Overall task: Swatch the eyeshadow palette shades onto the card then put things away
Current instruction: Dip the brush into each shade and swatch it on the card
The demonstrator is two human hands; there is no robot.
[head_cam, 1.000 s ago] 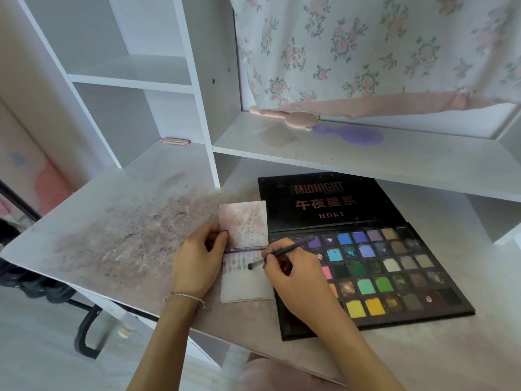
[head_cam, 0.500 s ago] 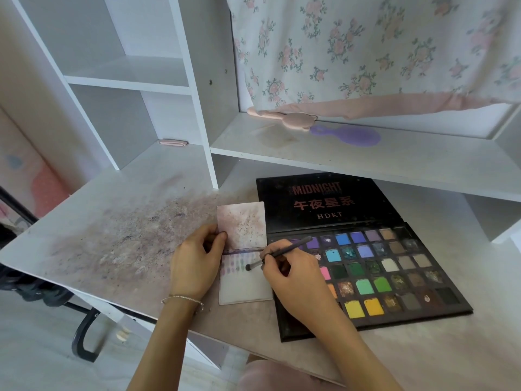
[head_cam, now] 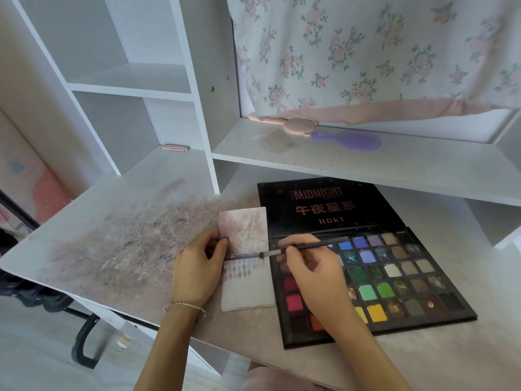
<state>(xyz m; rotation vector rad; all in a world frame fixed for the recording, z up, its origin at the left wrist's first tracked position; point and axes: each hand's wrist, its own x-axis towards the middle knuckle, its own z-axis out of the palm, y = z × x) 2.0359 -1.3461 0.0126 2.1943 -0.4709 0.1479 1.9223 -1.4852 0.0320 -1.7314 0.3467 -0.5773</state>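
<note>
Dusty bench (head_cam: 118, 249). Left hand (head_cam: 197, 266) pinning card (head_cam: 248, 277); right hand (head_cam: 313, 266) pinching brush (head_cam: 298, 247). One swatch row down; most eyeshadow palette (head_cam: 394, 277) shades, tidying left.

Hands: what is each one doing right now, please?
Left hand: fingers pinching the left edge of the card, holding it on the desk.
Right hand: closed on the brush, tip at the card.
</note>
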